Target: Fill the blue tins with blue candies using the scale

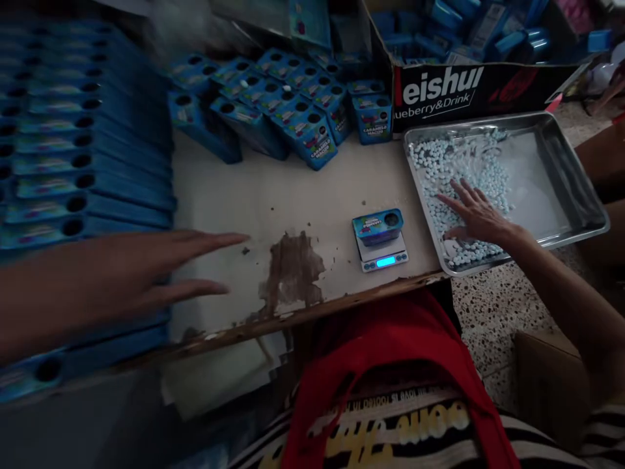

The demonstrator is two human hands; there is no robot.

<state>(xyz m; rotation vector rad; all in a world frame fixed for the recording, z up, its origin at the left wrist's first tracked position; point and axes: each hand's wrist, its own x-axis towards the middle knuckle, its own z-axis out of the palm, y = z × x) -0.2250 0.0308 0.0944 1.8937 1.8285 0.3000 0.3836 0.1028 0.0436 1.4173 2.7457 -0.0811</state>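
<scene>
My left hand (161, 273) reaches in from the left over the table, fingers stretched out and thumb apart, holding nothing. Beneath and beyond it stand rows of blue candy boxes (117, 143) with round holes in their tops. My right hand (476, 215) lies with spread fingers on the small pale candies (434, 163) in a metal tray (551, 176). Between the hands, a small digital scale (383, 254) with a lit blue display carries one blue candy box (375, 225), its round hole facing up.
Several more blue boxes (303, 127) stand at the back of the table (234, 195). A black carton (488, 91) full of blue packages borders the tray's far side. The table's front edge (312, 306) is worn. Another person's leg (603, 156) shows at right.
</scene>
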